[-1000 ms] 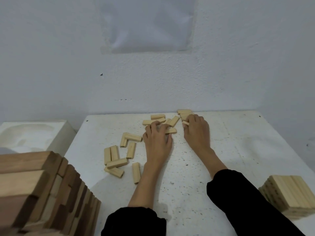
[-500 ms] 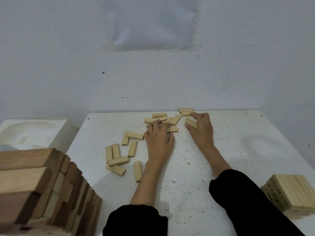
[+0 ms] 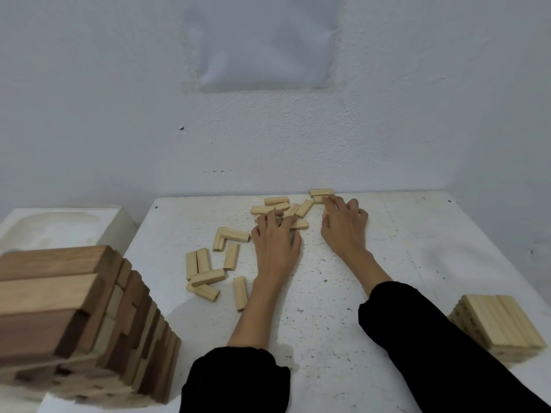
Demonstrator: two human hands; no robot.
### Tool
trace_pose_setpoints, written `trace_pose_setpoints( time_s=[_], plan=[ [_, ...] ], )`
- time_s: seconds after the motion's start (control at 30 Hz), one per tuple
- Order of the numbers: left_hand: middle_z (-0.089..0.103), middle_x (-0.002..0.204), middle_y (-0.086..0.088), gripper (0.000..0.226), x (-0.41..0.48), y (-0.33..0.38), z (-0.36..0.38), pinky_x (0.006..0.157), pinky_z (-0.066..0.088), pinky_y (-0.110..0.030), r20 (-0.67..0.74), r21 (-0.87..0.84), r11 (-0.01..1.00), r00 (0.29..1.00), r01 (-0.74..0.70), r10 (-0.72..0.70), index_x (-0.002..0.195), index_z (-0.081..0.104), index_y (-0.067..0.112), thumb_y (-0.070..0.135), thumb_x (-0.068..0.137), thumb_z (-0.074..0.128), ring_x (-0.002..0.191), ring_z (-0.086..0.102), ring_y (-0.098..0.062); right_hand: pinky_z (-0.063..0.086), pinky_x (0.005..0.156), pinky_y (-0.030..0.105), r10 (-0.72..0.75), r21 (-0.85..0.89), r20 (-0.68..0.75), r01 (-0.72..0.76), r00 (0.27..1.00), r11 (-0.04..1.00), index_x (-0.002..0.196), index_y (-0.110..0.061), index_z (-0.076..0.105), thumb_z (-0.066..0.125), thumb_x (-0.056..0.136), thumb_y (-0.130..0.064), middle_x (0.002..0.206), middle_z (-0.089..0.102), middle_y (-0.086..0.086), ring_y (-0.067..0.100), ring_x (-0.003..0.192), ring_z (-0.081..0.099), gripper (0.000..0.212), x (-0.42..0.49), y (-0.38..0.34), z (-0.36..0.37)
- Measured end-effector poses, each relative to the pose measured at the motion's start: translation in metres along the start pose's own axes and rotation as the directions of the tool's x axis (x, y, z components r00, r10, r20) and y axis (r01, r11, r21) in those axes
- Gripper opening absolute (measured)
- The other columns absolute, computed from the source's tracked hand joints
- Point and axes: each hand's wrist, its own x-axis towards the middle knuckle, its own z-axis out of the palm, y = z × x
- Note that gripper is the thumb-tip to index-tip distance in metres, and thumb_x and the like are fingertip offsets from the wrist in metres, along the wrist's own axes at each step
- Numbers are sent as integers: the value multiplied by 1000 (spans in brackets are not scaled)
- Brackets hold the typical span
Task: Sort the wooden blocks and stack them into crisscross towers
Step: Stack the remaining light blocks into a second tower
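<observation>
Several small light wooden blocks lie loose on the white table (image 3: 328, 317): one cluster at the far middle (image 3: 304, 208), another group to the left (image 3: 207, 276). My left hand (image 3: 275, 244) lies palm down with its fingers curled over blocks of the far cluster; one block (image 3: 300, 225) pokes out from under the fingertips. My right hand (image 3: 346, 226) is arched, and its fingertips reach a block (image 3: 317, 199) near the table's far edge, beside another block (image 3: 321, 192). Whatever sits under its palm is hidden.
A tall crisscross tower of darker wooden blocks (image 3: 74, 308) stands close at the near left. A lower stack of light blocks (image 3: 504, 321) sits at the right edge. A white foam box (image 3: 59, 228) stands left of the table. The wall is right behind.
My right hand moved a little forward to the far blocks, and the block pinched at its thumb is no longer visible. My left hand stayed on the cluster.
</observation>
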Motion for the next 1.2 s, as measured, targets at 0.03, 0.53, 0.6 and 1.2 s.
trace_pose_setpoints(
  time_s=[0.03,0.53,0.6,1.2],
  plan=[
    [53,123,-10,31,0,0,0,90,33,-41,-2,-7,1000,1000,1,-1,114,66,15,16,83,61,117,43,-31,25,95,43,-3,-14,-39,2,999,1000,134,-15,47,45,93,-15,133,49,3,28,112,41,41,-3,0,0],
    [56,118,-8,23,-8,-1,-7,93,28,-41,-22,-11,1000,1000,8,-8,103,69,11,19,82,65,114,44,-29,37,100,36,-40,174,-62,51,997,983,129,5,47,44,97,-8,136,47,22,33,124,45,35,-28,-1,-9],
    [57,116,-8,22,-9,0,-8,93,29,-42,-32,-14,1000,999,4,-5,102,69,10,18,81,66,112,46,-30,38,100,37,-21,186,-64,33,998,982,127,2,51,45,97,-10,140,42,21,32,129,39,32,-29,0,-10],
    [63,99,3,20,-13,1,-8,91,19,-35,-55,65,998,998,-9,12,96,72,21,31,80,66,99,49,-21,30,62,9,121,479,-198,-11,973,878,101,-12,71,69,83,-12,82,48,-5,14,78,48,18,-133,5,-49]
  ],
)
